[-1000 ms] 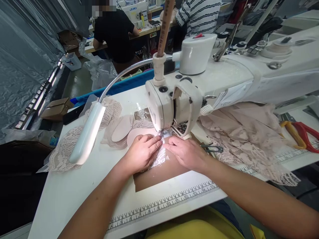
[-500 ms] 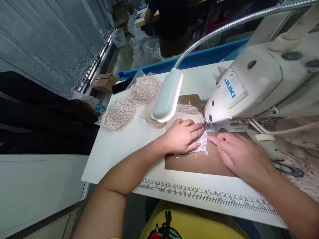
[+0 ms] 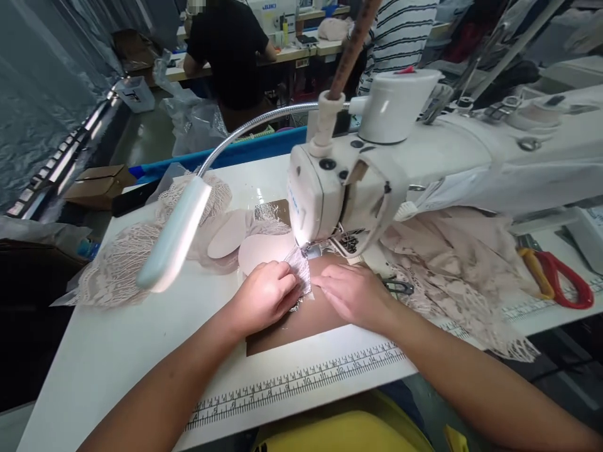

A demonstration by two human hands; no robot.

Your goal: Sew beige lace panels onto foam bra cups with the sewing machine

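Note:
A pale lace fabric piece [image 3: 302, 267] lies under the needle area of a white sewing machine [image 3: 313, 194]. My left hand [image 3: 268, 295] has its fingers curled on the lace's left side, gripping it. My right hand [image 3: 355, 290] rests on the brown plate [image 3: 287, 336], holding nothing, its index finger stretched to the lace's right edge. Beside the lace, a smooth beige cup-shaped piece [image 3: 261, 250] reaches toward the needle. The needle tip itself is too small to make out.
Lace cups [image 3: 120, 267] lie at left, beneath a lamp [image 3: 176, 235] on a bendable neck. Crumpled beige lace fabric [image 3: 452, 251] and red-handled scissors [image 3: 568, 282] lie at right. A printed ruler [image 3: 306, 380] runs along the table's front edge. A person in black [image 3: 230, 50] sits beyond.
The view has swung right and up, bringing more of the machine, the fabric pile and the scissors into sight. My left hand's fingers, flatter before, are now more curled on the lace.

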